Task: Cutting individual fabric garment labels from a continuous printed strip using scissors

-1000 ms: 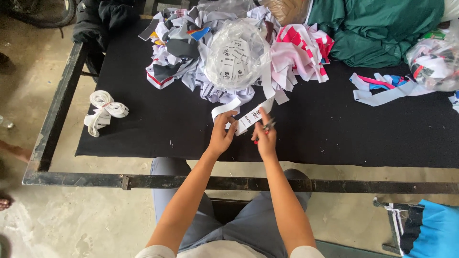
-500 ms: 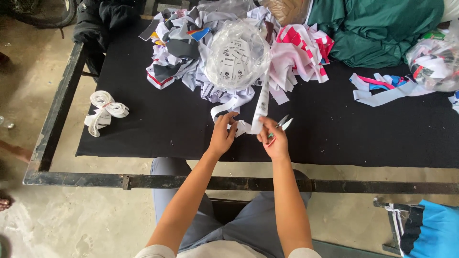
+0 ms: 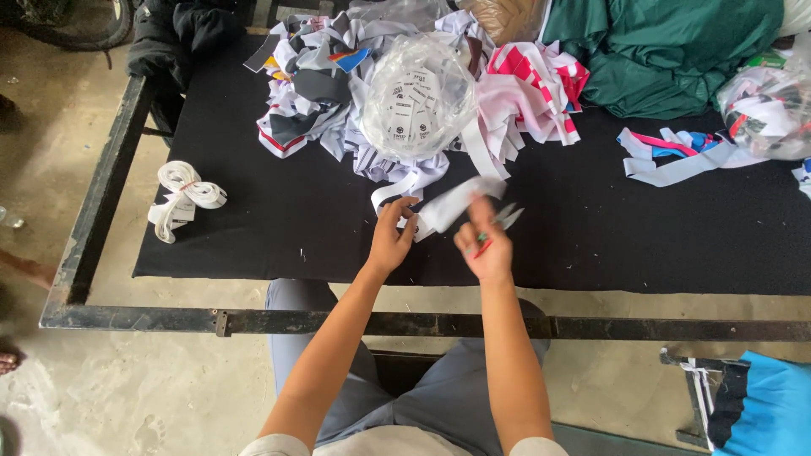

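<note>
A black cloth-covered surface [image 3: 253, 228] is seen, strewn at its far side with a heap of fabric strips [image 3: 338, 76] and a clear bag of labels [image 3: 418, 105]. Near its front edge, a white fabric strip [image 3: 452, 203] is pinched in the left hand [image 3: 390, 243]. Small scissors [image 3: 505, 218] are clamped in the right hand's [image 3: 486, 249] grip, just beside the strip.

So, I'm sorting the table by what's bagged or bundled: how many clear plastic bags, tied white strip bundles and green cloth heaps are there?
Clear plastic bags: 2, centre bag and right-edge bag
Tied white strip bundle: 1
Green cloth heap: 1
Total: 4
</note>
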